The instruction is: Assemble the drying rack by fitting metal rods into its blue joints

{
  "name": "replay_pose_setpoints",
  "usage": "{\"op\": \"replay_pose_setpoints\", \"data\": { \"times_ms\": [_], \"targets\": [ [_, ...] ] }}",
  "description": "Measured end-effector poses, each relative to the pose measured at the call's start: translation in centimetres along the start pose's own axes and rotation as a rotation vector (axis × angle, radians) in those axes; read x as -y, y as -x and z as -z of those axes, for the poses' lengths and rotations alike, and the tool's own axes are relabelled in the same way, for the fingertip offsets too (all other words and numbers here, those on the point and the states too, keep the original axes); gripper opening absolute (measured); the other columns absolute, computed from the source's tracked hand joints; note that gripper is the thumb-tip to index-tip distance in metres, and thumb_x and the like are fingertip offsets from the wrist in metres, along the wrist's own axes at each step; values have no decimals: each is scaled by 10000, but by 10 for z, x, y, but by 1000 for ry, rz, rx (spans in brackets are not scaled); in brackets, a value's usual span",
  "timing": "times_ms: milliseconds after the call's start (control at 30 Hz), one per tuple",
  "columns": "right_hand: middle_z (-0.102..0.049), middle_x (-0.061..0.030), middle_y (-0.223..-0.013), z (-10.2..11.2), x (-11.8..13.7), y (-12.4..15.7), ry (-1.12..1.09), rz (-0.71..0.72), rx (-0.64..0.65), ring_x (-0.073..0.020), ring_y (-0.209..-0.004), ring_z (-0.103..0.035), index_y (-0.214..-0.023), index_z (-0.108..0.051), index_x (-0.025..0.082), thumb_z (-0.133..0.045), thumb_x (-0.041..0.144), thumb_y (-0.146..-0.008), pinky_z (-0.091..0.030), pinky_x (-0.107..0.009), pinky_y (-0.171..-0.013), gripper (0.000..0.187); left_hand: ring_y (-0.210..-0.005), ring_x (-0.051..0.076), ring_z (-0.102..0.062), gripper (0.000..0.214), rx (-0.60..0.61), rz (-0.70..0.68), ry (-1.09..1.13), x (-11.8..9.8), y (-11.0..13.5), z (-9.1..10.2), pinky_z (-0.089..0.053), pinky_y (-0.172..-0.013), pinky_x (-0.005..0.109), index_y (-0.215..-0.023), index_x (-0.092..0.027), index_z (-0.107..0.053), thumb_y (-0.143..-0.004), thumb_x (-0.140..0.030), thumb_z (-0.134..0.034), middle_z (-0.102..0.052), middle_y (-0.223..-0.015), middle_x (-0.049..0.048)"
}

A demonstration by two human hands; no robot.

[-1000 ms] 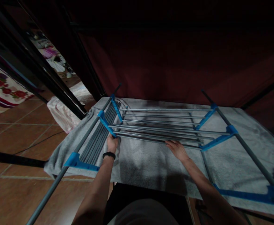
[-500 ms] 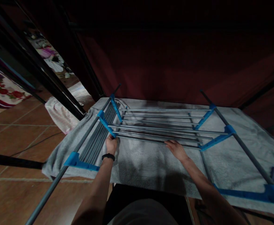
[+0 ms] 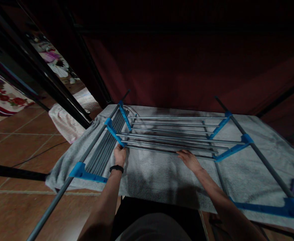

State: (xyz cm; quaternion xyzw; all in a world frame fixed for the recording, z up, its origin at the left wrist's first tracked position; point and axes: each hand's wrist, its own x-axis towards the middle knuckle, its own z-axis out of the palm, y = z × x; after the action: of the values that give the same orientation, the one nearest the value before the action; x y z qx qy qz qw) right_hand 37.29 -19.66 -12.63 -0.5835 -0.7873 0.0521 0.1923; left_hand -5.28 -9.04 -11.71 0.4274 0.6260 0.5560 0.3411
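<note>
A rack of grey metal tubes and blue plastic brackets lies on a grey cloth. My left hand, with a black band at the wrist, is closed at the lower end of a blue bracket, where the front tube meets it; the fingertips are partly hidden. Farther right, my right hand has its fingers closed over the front grey tube, thumb out of sight. Several tubes run between the left brackets and the right bracket. A row of loose-looking grey tubes lies left of my left hand.
Long side poles slope toward me on both sides, with lower blue brackets on them. A dark red panel stands behind. At left are black metal bars, a striped cloth and a tiled floor.
</note>
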Motion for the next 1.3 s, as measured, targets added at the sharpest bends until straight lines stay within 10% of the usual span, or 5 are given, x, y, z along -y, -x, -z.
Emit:
{"op": "replay_pose_setpoints", "data": {
  "times_ms": [1300],
  "targets": [
    [-755,-74,-1082,-7,-5,7,-78,-76,-81,-239,-1019,-685,-1161,-772,263,-565,239,-992,-575,-414,-960,268,-930,292,-700,81,-172,9,-270,9,10,-16,-497,-910,387,-857,-211,-657,-791,-227,-613,-745,-885,120]
  ]
}}
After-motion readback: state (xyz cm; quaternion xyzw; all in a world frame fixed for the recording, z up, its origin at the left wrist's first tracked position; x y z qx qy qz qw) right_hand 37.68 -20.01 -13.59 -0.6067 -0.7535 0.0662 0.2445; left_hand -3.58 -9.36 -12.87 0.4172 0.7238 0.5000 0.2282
